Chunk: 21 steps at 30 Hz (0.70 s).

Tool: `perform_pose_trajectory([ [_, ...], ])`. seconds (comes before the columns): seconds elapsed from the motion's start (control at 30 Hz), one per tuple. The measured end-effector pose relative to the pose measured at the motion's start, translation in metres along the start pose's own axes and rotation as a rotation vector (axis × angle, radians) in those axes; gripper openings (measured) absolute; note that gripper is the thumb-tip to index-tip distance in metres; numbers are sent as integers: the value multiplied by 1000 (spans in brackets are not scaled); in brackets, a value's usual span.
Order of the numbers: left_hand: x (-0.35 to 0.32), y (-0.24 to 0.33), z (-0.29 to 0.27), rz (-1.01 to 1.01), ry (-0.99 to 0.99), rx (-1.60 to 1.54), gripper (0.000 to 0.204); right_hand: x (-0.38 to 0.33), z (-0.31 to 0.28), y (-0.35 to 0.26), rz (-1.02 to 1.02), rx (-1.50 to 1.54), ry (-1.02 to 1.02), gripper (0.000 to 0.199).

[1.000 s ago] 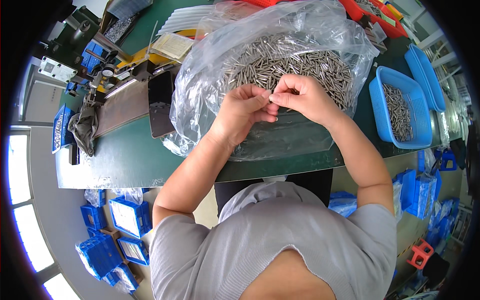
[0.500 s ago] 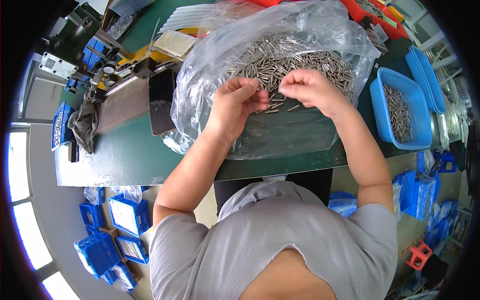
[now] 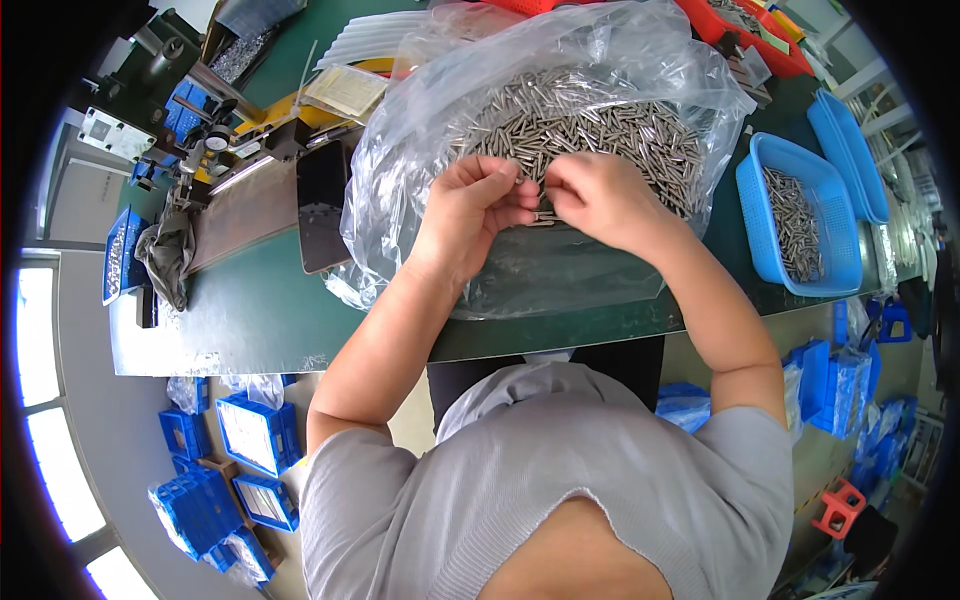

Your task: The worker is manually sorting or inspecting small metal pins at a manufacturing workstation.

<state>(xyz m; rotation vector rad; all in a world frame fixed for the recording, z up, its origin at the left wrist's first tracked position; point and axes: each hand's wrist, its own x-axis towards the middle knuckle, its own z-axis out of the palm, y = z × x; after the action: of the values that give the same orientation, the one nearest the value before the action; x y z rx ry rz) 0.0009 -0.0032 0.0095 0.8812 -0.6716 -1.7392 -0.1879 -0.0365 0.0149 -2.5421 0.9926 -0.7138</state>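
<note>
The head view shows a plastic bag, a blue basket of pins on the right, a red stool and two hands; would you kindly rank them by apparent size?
1. Plastic bag
2. Blue basket
3. Left hand and right hand, too alike to rank apart
4. Red stool, though it stands farther away

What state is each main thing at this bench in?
Left hand: fingers curled, thumb drawn in; hold unclear
Right hand: fingers curled beside the left hand; hold unclear
Clear plastic bag: open, film crumpled
Metal pins: heaped loosely within the bag
Blue basket: open, upright, partly filled with similar metal pieces
Gray cloth: crumpled
</note>
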Motion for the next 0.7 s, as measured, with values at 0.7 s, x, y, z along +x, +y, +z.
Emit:
perform_pose_trajectory([
  [0.7, -2, -8, -1, -130, -141, -144, 11, 2, -1, -9, 313, 885, 86, 9],
])
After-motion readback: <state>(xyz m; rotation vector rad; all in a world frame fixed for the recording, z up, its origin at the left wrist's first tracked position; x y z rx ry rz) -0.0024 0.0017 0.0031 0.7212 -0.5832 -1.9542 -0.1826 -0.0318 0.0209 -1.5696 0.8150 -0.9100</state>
